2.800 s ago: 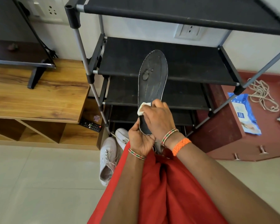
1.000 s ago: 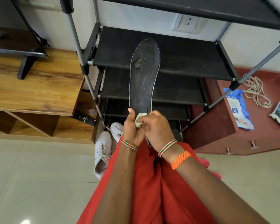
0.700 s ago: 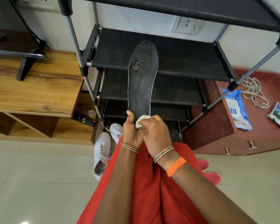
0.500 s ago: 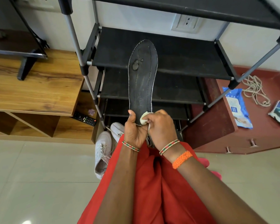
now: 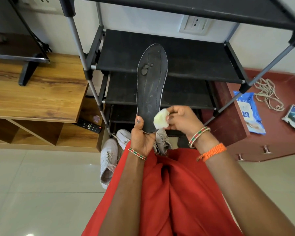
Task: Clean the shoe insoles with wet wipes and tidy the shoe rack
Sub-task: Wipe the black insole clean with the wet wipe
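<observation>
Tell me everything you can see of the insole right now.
The insole is long, flat and dark grey-black, with a pale stitched edge and dull blotches near its toe end. It looks like thin foam or fabric, with faint lettering near the heel. It stands toe up in front of the rack. The left hand grips its heel; the wipe in the right hand overlaps its lower right edge.

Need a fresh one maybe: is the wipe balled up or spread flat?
Balled up: the wipe is a crumpled wad pinched in the right hand beside the insole.
</observation>
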`<state>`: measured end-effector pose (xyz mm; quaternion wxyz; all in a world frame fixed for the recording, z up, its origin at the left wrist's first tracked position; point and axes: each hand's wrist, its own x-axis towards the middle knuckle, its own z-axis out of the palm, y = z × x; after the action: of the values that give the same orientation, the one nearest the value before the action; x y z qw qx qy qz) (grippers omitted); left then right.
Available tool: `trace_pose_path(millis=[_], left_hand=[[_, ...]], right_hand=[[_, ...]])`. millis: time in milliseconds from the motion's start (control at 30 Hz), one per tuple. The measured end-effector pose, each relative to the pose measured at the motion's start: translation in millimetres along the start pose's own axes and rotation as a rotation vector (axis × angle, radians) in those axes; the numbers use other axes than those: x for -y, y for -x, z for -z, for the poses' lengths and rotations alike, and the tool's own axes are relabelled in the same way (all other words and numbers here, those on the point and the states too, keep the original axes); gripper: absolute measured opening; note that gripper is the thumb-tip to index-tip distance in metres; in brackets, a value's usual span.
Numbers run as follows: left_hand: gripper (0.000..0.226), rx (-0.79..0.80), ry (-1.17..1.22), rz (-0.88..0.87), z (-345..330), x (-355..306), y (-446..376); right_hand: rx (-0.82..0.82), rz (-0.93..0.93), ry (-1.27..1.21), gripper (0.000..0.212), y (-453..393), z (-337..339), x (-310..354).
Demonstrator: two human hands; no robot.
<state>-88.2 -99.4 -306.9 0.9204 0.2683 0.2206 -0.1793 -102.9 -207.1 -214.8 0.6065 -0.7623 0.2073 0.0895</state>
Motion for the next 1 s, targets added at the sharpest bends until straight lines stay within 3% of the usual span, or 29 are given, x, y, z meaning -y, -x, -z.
trace_pose_path(millis=[67, 167, 300, 433, 500, 567, 700, 833, 933, 1000], left_hand=[[0.04, 0.137, 0.09, 0.024, 4, -2, -2], [0.06, 0.22, 0.087, 0.036, 1, -6, 4], [0.032, 0.292, 0.039, 0.071, -3, -14, 7], [0.04, 0.288, 0.01, 0.103, -3, -17, 4], [0.054, 0.304, 0.001, 0.138, -2, -15, 3], [0.06, 0.319, 0.001, 0.156, -2, -14, 2], [0.075, 0.287, -0.093, 0.209, -2, -13, 0], [0.069, 0.206, -0.172, 0.162, -3, -8, -2], [0.071, 0.186, -0.305, 0.128, -5, -3, 0], [0.074, 0.18, -0.324, 0.089, -5, 0, 1]], right_hand=[[-0.016, 0.026, -0.017, 0.022, -9, 5, 9], [0.074, 0.084, 0.071, 0.013, -19, 1, 17], [0.119, 0.288, 0.552, 0.02, -27, -12, 17], [-0.077, 0.531, 0.925, 0.013, -17, -20, 6], [-0.133, 0.62, 0.853, 0.009, -4, -25, 1], [-0.089, 0.63, 0.852, 0.013, 6, -31, -5], [-0.023, 0.618, 1.09, 0.021, 14, -40, -22], [-0.102, 0.631, 1.131, 0.025, 3, -32, -20], [-0.26, 0.531, 1.017, 0.027, -16, -19, -11], [-0.255, 0.486, 0.955, 0.026, -16, -19, -11]])
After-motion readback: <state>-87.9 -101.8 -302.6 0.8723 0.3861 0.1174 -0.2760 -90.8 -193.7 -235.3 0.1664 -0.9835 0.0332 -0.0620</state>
